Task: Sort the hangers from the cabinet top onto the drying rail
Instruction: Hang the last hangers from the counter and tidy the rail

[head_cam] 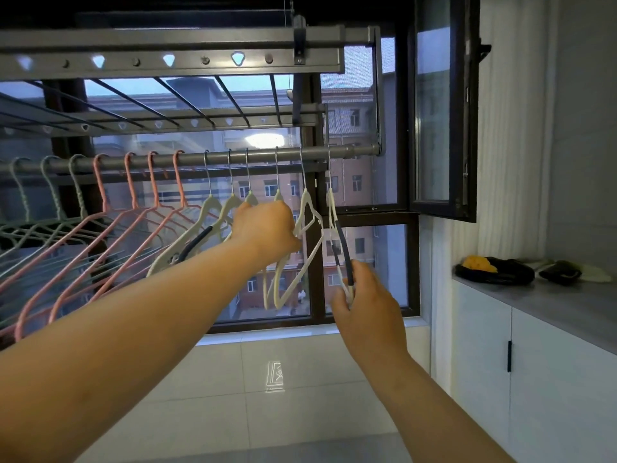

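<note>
Green hangers (53, 195) and pink hangers (130, 185) hang on the rail (350, 151) at 9 o'clock. At centre, the left hand (267, 228) grips a white hanger (309, 208) hooked there. At 5 o'clock, the right hand (364, 295) pinches the last hanger (332, 208) low down. Cabinet (551, 302) at 3 o'clock.

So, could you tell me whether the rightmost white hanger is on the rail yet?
On: the hanger hooks over the drying rail; the right hand pinches its lower end.
</note>
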`<action>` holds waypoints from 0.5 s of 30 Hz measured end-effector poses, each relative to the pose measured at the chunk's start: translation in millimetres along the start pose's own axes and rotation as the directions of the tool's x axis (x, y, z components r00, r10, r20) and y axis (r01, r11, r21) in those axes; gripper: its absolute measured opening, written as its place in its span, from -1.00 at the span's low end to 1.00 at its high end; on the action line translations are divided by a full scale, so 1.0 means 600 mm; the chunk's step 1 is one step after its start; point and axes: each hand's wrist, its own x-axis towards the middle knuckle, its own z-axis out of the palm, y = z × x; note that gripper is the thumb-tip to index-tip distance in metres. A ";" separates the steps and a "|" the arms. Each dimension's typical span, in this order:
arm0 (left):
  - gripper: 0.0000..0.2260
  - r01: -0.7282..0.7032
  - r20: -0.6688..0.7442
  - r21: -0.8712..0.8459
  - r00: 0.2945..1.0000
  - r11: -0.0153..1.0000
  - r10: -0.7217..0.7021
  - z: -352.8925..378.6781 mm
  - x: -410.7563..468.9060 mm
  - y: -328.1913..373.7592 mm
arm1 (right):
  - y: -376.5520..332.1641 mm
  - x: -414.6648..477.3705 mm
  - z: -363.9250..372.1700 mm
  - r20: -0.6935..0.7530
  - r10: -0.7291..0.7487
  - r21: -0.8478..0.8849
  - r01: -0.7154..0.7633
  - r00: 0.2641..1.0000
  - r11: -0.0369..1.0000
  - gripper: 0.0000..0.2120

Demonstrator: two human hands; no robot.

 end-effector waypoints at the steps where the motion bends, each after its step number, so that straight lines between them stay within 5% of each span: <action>1: -0.89 -0.001 -0.005 0.010 1.000 1.000 0.001 0.000 0.000 0.002 | 0.001 0.000 -0.001 -0.004 0.001 0.000 -0.001 1.000 1.000 -0.67; 8: -0.59 0.015 -0.090 -0.112 0.996 0.994 -0.026 -0.020 -0.028 0.001 | 0.004 -0.009 -0.017 -0.047 -0.015 0.026 0.016 0.999 1.000 -0.59; 15: -0.72 -0.099 -0.305 -0.361 0.952 0.927 -0.018 -0.052 -0.162 -0.023 | -0.023 -0.060 -0.024 -0.375 -0.195 -0.020 0.203 0.906 0.979 -0.67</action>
